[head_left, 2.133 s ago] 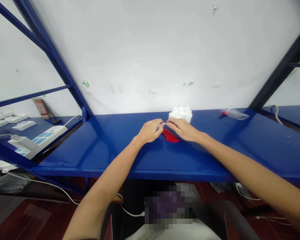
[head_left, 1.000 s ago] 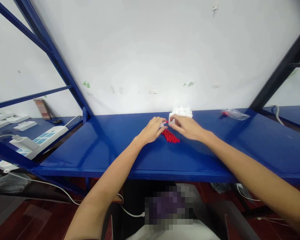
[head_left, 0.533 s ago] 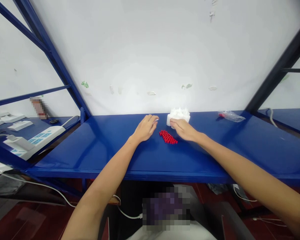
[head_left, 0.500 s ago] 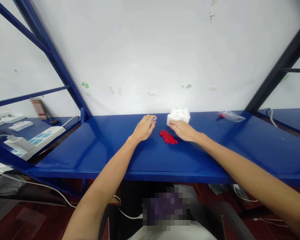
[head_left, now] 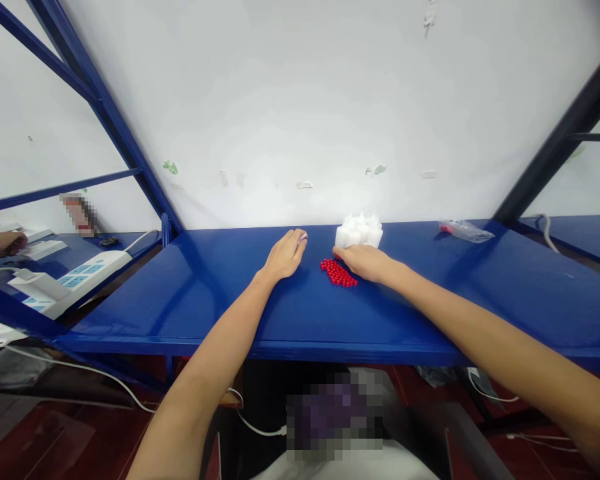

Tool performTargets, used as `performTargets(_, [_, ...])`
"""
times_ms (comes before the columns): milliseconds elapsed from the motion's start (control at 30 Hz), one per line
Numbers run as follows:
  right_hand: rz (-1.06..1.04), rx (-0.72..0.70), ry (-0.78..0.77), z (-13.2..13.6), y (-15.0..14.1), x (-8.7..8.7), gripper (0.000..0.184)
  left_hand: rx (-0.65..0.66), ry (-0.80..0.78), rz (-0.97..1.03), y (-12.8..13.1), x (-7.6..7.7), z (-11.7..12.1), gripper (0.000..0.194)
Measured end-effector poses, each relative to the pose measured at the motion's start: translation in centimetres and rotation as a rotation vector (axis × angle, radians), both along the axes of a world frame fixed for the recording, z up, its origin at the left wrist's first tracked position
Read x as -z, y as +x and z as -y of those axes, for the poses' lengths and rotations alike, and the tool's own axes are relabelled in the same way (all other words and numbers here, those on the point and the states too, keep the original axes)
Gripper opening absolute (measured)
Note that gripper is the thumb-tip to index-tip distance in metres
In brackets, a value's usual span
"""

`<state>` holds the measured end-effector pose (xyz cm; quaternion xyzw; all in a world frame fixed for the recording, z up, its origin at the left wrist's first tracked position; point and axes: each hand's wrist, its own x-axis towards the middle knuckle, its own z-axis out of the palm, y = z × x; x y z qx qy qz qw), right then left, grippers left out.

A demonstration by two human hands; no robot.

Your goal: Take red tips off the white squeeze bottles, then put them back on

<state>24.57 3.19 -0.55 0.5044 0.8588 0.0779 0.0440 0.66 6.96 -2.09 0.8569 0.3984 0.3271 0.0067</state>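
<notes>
Small red bead-like pieces [head_left: 339, 273] lie in a loose patch on the blue table. Just behind them stands a tight cluster of white bottles [head_left: 359, 230] with pointed tips. My right hand [head_left: 364, 261] is low in front of the bottles, fingers closed and pointing left, with the fingertips at the upper edge of the red pieces. What those fingertips pinch, if anything, is too small to make out. To the left of the pieces, my left hand [head_left: 286, 254] has its fingers curled together above the tabletop; something small and pale shows by its fingertips.
A clear plastic bag [head_left: 466, 231] with something red in it lies at the table's back right. On the left, beyond the blue frame post, are a white power strip [head_left: 87, 273] and another person's hand [head_left: 3, 243]. A white wall backs the table.
My right hand has moved slightly down and left, from the bottles to the edge of the red pieces. My left hand has shifted slightly left. The other person's hand reaches further in.
</notes>
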Motion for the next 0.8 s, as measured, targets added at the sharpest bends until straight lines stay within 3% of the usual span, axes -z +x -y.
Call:
performTargets(633, [-0.294, -0.071, -0.03, 0.1, -0.3, 0.5, 0.029, 0.024, -0.062, 0.031, 0.2, 0.2, 0.1, 0.029])
performTargets(800, [-0.535, -0.111, 0.07, 0.9, 0.0, -0.4, 0.035, 0.113, -0.007, 0.053, 1.0, -0.2, 0.8, 0.028])
